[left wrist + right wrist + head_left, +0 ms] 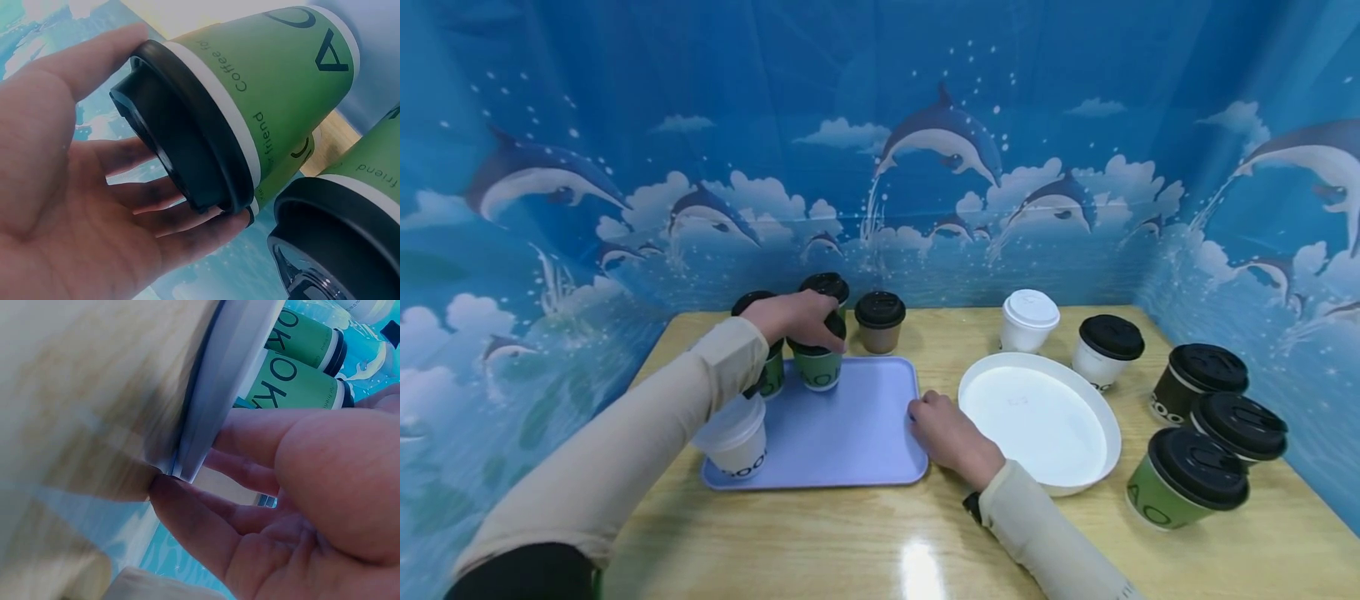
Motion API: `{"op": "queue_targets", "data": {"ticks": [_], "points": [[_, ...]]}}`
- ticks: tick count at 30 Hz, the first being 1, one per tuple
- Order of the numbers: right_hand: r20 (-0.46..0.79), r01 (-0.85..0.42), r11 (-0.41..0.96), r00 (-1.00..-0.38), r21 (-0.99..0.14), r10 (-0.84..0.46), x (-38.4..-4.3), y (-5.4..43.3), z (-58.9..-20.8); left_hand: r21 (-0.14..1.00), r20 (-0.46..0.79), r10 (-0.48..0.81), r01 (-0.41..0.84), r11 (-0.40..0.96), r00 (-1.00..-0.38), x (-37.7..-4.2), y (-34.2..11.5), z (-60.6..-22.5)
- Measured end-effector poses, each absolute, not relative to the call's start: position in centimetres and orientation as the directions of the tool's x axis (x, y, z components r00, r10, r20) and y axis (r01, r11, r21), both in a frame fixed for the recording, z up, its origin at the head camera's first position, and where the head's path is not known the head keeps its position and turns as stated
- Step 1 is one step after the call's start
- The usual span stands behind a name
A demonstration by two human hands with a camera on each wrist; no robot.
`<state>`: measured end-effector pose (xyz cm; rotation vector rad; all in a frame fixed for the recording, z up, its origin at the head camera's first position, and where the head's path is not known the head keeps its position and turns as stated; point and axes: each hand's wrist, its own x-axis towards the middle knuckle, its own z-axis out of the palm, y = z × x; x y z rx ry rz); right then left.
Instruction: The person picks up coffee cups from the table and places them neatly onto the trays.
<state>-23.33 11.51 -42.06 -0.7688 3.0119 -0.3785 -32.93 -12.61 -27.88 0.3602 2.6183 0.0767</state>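
My left hand (801, 319) curves from above round the black lid of a green paper cup (817, 372), thumb and fingers at the lid's rim in the left wrist view. That cup is over the back left part of a lavender tray (850, 425). Just left of it stands a second green cup (772, 377) with a black lid, partly hidden by the hand. A white cup (741, 450) with a translucent lid occupies the tray's front left corner. My right hand (951, 437) pinches the tray's right rim (215, 394) between thumb and fingers.
Behind the tray are a brown cup (880, 333) and another black-lidded cup (827, 286). A round white tray (1037, 421) lies to the right. Beyond it stand two white cups, a dark cup (1172, 392) and a green cup (1161, 492), among others. A dolphin-print curtain encloses the table.
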Motion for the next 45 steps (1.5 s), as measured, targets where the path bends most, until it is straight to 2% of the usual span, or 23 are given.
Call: {"op": "queue_targets", "data": {"ticks": [45], "points": [[0.035, -0.461, 0.854, -0.883, -0.242, -0.467, -23.3, 11.4, -41.9, 0.107, -0.484, 0.257, 0.235, 0.966, -0.836, -33.4, -12.9, -28.8]]}}
